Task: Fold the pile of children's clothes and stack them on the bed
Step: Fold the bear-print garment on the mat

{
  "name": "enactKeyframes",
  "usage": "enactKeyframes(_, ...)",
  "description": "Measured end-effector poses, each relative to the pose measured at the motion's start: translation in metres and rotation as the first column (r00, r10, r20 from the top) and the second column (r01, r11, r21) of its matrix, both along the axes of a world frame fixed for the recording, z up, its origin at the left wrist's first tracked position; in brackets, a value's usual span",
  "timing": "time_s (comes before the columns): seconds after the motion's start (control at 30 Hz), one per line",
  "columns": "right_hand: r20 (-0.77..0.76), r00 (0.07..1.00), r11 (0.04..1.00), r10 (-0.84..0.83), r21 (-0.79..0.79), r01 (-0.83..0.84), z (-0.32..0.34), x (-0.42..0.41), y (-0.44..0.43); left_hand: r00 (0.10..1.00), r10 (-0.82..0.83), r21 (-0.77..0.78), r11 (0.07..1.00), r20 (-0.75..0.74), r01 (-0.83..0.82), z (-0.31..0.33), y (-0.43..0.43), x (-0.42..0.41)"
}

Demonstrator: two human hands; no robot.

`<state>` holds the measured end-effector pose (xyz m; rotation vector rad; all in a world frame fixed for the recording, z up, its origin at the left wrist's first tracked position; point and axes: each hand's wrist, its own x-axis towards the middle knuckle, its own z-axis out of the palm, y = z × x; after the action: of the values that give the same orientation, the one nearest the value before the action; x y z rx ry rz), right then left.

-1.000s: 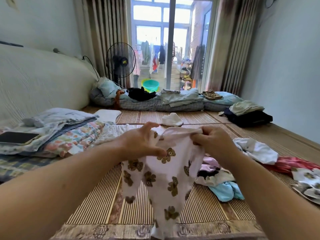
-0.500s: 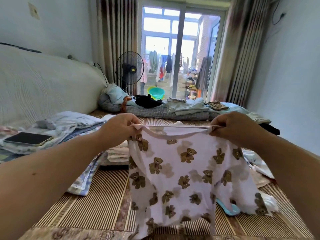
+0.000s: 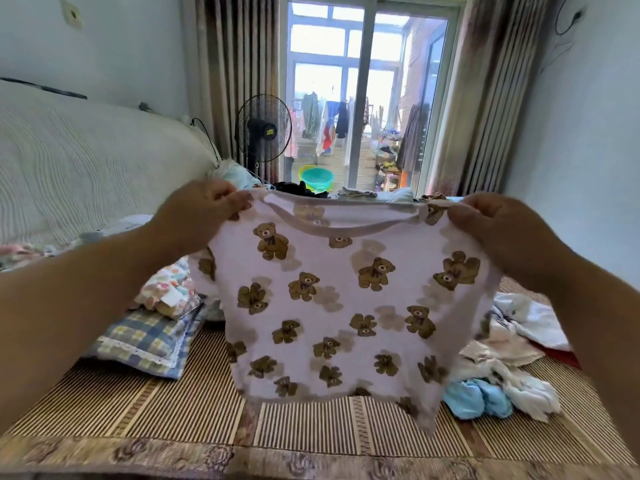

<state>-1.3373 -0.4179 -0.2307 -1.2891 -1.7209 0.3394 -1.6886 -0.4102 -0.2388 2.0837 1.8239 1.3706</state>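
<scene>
A pale pink child's shirt printed with brown teddy bears (image 3: 341, 306) hangs spread out in the air in front of me, neckline up. My left hand (image 3: 204, 211) pinches its left shoulder and my right hand (image 3: 491, 226) pinches its right shoulder. Its hem hangs just above the striped bamboo mat (image 3: 138, 407) covering the bed. Behind the shirt on the right lies a loose pile of unfolded clothes (image 3: 502, 372), white, light blue and red. The shirt hides part of that pile.
Folded floral and checked bedding (image 3: 156, 327) lies at the left beside a padded headboard (image 3: 79, 168). A standing fan (image 3: 263, 128), a green basin (image 3: 316, 177), curtains and a glass door are at the far end. Rolled bedding lies across the far side.
The bear shirt went from bunched between my hands to stretched wide. Both hands moved apart and up, lifting it to chest height. My view tilted up a little.
</scene>
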Motion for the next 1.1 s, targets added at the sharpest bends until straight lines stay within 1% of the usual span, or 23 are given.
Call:
enactKeyframes(0.07,-0.002,1.000,0.999,0.022,0.031,-0.022,0.011,0.000,-0.010,0.999,-0.013,0.039,0.999,-0.036,0.014,0.012,-0.012,-0.002)
enactKeyframes(0.13,-0.008,0.999,0.998,0.036,0.042,-0.035,0.019,0.001,-0.016,0.999,-0.050,0.061,0.997,0.000,0.050,0.021,-0.020,-0.005)
enactKeyframes(0.23,0.053,0.997,0.998,0.060,0.003,-0.060,0.021,0.000,-0.013,0.997,-0.067,0.056,0.996,0.026,0.065,0.023,-0.019,-0.009)
enactKeyframes(0.3,0.091,0.994,0.997,0.059,-0.051,-0.055,0.013,-0.002,0.000,0.998,-0.063,0.023,0.998,0.023,0.062,0.013,-0.009,-0.011)
enactKeyframes(0.37,0.126,0.990,0.991,0.058,-0.129,-0.042,-0.004,-0.006,0.022,0.999,-0.050,-0.031,0.998,-0.011,0.049,-0.005,0.009,-0.012)
enactKeyframes(0.5,0.176,0.981,0.959,0.087,-0.280,-0.035,-0.054,-0.019,0.078,0.998,-0.023,-0.152,0.988,-0.062,0.014,-0.057,0.059,-0.017)
enactKeyframes(0.57,0.216,0.973,0.939,0.081,-0.344,-0.002,-0.086,-0.028,0.108,0.998,-0.019,-0.233,0.972,-0.062,0.004,-0.089,0.089,-0.020)
enactKeyframes(0.7,0.388,0.918,0.887,0.089,-0.449,0.104,-0.158,-0.037,0.173,0.998,-0.016,-0.390,0.921,-0.054,-0.006,-0.162,0.149,-0.023)
enactKeyframes(0.8,0.595,0.791,0.873,0.145,-0.453,0.181,-0.210,-0.046,0.214,0.991,-0.006,-0.507,0.860,-0.132,-0.063,-0.215,0.192,-0.023)
enactKeyframes(0.87,0.678,0.716,0.877,0.163,-0.432,0.209,-0.244,-0.051,0.237,0.980,-0.020,-0.585,0.805,-0.196,-0.101,-0.244,0.217,-0.020)
enactKeyframes(1.0,0.748,0.640,0.849,0.178,-0.446,0.285,-0.292,-0.056,0.272,0.953,-0.021,-0.692,0.693,-0.301,-0.203,-0.290,0.248,-0.014)
enactKeyframes(1.07,0.736,0.643,0.844,0.210,-0.469,0.261,-0.299,-0.056,0.277,0.934,-0.039,-0.723,0.645,-0.354,-0.247,-0.305,0.251,-0.016)
enactKeyframes(1.1,0.706,0.669,0.837,0.232,-0.495,0.233,-0.300,-0.053,0.277,0.933,-0.034,-0.729,0.634,-0.360,-0.258,-0.310,0.251,-0.018)
